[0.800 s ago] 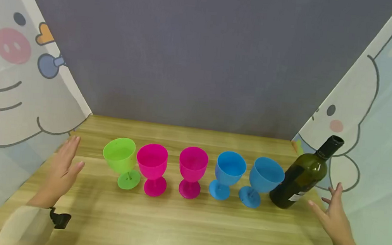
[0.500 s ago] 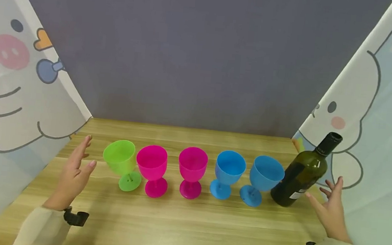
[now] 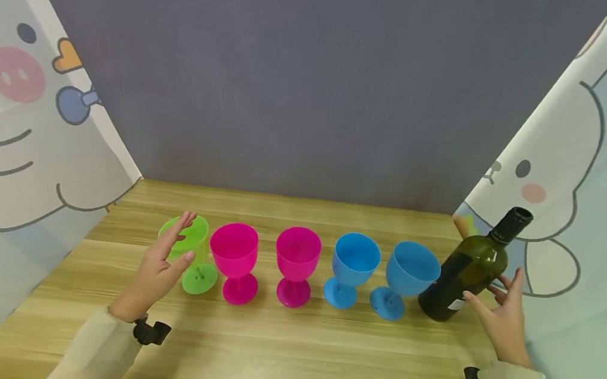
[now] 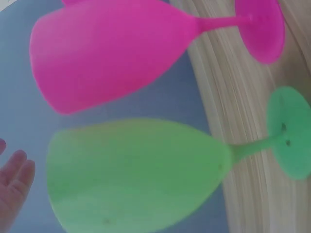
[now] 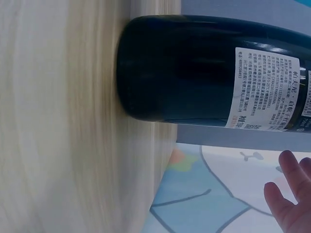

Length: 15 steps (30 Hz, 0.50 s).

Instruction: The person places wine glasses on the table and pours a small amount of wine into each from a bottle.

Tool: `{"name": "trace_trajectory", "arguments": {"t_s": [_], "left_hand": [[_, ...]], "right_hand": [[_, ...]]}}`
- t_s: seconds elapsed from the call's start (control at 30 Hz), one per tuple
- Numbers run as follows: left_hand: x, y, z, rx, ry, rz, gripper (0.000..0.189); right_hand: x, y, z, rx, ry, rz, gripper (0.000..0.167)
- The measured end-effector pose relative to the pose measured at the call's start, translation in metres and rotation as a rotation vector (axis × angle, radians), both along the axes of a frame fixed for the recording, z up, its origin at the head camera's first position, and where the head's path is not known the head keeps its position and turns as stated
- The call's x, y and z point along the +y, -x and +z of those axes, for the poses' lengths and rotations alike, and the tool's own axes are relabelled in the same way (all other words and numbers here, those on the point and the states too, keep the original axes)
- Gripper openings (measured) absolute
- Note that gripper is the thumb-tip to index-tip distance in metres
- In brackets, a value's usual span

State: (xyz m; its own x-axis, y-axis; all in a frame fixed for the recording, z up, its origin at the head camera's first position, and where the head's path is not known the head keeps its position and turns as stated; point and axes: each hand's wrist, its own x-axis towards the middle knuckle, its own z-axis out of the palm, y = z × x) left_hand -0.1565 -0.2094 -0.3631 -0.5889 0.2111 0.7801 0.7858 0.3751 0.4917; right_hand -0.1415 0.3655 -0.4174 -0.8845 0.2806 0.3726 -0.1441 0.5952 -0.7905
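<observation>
Five plastic goblets stand upright in a row: a green goblet (image 3: 201,253), two magenta goblets (image 3: 234,255) (image 3: 297,258), and two blue goblets (image 3: 355,260) (image 3: 410,271). At the row's right end stands a dark green wine bottle (image 3: 464,270), its white label (image 5: 265,90) showing in the right wrist view. My left hand (image 3: 157,273) hovers in front of the green goblet with fingers extended, hiding part of its bowl. Beside the bottle, my right hand (image 3: 503,324) has thumb and fingers spread; the head view does not show clearly whether the thumb touches it.
A grey panel (image 3: 312,94) rises behind the wooden table (image 3: 289,351). Cartoon-printed sheets (image 3: 28,177) (image 3: 602,240) flank both sides, the right one close to my right hand. Neighbouring goblets stand with narrow gaps between them.
My left hand has moved right, from beside the row to in front of the green goblet. My right hand has shifted left, closer to the bottle. Goblets and bottle stay in place.
</observation>
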Motion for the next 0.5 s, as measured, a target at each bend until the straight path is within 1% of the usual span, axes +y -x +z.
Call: {"name": "trace_trajectory", "arguments": {"t_s": [0.1, 0.23, 0.37, 0.5], "left_hand": [[0.006, 0.000, 0.000, 0.010, 0.002, -0.014, 0.068], [0.013, 0.000, 0.005, 0.019, -0.001, -0.025, 0.065], [0.022, -0.001, 0.009, -0.005, -0.005, -0.049, 0.056], [0.036, 0.001, 0.009, -0.029, -0.024, -0.091, 0.048]], "right_hand": [[0.000, 0.003, 0.002, 0.016, -0.015, 0.006, 0.100], [-0.001, 0.010, 0.003, 0.055, -0.036, 0.021, 0.096], [-0.001, 0.015, 0.002, 0.084, -0.045, 0.021, 0.095], [-0.003, 0.016, 0.003, 0.091, -0.021, 0.006, 0.089]]}}
